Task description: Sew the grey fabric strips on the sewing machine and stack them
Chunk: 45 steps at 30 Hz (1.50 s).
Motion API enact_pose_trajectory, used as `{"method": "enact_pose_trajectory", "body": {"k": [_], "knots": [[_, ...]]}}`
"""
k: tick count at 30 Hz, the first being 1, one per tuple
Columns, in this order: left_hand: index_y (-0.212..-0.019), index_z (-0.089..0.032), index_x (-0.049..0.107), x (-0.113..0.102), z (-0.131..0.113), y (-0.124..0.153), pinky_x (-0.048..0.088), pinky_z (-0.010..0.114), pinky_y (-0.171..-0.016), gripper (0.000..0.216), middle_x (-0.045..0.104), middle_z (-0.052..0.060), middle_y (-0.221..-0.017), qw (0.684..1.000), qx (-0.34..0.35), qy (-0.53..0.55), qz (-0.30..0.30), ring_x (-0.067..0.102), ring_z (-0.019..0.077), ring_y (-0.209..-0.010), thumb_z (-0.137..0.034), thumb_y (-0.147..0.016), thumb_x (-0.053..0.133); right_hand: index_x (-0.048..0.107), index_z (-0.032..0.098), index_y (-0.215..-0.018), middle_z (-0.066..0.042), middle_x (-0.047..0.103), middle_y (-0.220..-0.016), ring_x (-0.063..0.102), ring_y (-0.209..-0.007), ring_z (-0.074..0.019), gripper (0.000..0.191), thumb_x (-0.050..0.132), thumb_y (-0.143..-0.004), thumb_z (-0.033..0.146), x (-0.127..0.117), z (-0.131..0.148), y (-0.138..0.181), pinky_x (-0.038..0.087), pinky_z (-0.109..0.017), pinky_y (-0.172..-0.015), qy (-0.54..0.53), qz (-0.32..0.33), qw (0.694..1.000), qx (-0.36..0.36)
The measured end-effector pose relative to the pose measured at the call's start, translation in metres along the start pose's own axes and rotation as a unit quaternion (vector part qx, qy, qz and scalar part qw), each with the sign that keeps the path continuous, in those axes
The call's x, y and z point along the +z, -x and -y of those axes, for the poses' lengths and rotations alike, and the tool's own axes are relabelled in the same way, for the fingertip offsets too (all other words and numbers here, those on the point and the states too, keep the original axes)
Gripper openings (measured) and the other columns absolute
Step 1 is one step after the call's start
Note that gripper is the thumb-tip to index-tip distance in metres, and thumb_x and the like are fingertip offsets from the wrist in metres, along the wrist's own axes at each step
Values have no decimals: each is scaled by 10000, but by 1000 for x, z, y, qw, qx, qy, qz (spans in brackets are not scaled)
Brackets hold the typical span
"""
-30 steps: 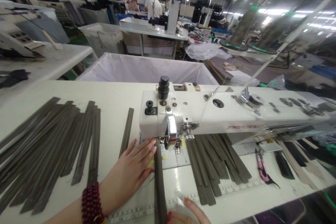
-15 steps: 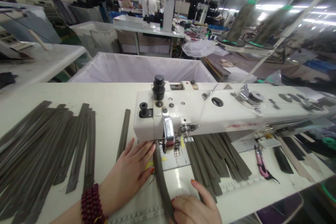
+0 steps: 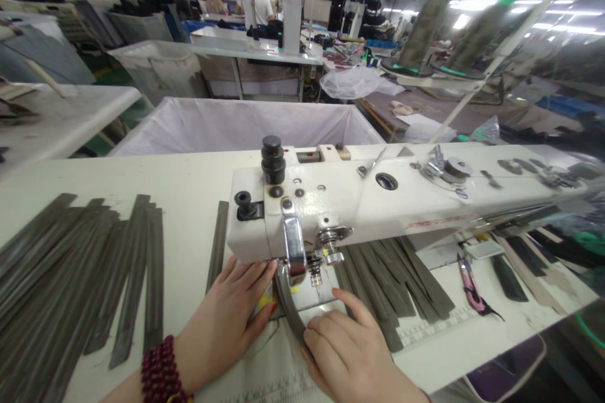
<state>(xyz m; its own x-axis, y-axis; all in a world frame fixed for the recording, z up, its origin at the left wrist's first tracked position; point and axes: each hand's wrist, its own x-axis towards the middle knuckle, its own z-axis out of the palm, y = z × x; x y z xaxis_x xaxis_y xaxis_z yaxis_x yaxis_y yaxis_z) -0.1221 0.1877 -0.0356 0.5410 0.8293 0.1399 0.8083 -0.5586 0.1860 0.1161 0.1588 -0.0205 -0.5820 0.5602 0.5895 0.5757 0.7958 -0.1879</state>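
Note:
A dark olive-grey strip runs out from under the head of a white sewing machine and curves toward me. My right hand grips its near end, fingers curled around it and the index finger stretched forward. To the left of the strip, my left hand lies with fingers extended, fingertips beside the presser area under the machine head. A dark red bead bracelet circles the left wrist. The needle point is hidden behind the metal guard.
Many similar strips lie fanned on the left of the table, one single strip behind my left hand. More strips lie under the machine arm. A pink cutter rests at right. A lined bin stands beyond the table.
My right hand has moved forward toward the machine head with the strip, and less of the strip shows in front. My left hand stays beside the presser area. The view has shifted slightly.

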Motion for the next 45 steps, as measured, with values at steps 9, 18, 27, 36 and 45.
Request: {"method": "enact_pose_trajectory", "body": {"k": [9, 18, 27, 36, 45], "knots": [[-1379, -120, 502, 2, 2, -1, 438, 546, -1070, 476, 608, 139, -1357, 1000, 4, -9, 3, 542, 317, -1257, -315, -945, 504, 614, 155, -864, 4, 556, -667, 469, -637, -150, 172, 470, -914, 75, -1, -10, -20, 393, -381, -896, 40, 98, 993, -43], [-1385, -113, 490, 5, 4, 2, 448, 536, -1056, 480, 605, 141, -1368, 999, 22, -34, -15, 539, 316, -1267, -345, -965, 479, 536, 169, -745, 4, 544, -659, 461, -603, -155, 162, 521, -887, 92, 15, -18, -35, 387, -376, -762, 95, 132, 985, -65], [-1400, -118, 472, 7, 3, 4, 455, 549, -1038, 496, 606, 140, -1364, 999, 25, -36, -17, 533, 329, -1262, -332, -952, 485, 562, 147, -828, -6, 588, -627, 557, -598, -191, 126, 526, -814, 27, 33, -29, -47, 431, -399, -691, 158, 160, 969, -101], [-1400, -144, 491, 1, -2, -1, 394, 562, -1096, 500, 591, 122, -1385, 1000, -1, -11, 16, 500, 327, -1290, -296, -925, 515, 591, 119, -822, -46, 607, -620, 570, -616, -213, 185, 536, -726, -30, 32, -30, -62, 449, -388, -658, 204, 129, 963, -120], [-1124, -169, 653, -24, 18, -20, 487, 457, -1017, 325, 686, 50, -1122, 999, -2, 49, -14, 630, 221, -1064, -151, -959, 374, 558, 179, -724, 6, 555, -606, 498, -561, -158, 225, 487, -915, 84, 5, -20, -20, 373, -343, -693, 110, 100, 988, -50]]}}
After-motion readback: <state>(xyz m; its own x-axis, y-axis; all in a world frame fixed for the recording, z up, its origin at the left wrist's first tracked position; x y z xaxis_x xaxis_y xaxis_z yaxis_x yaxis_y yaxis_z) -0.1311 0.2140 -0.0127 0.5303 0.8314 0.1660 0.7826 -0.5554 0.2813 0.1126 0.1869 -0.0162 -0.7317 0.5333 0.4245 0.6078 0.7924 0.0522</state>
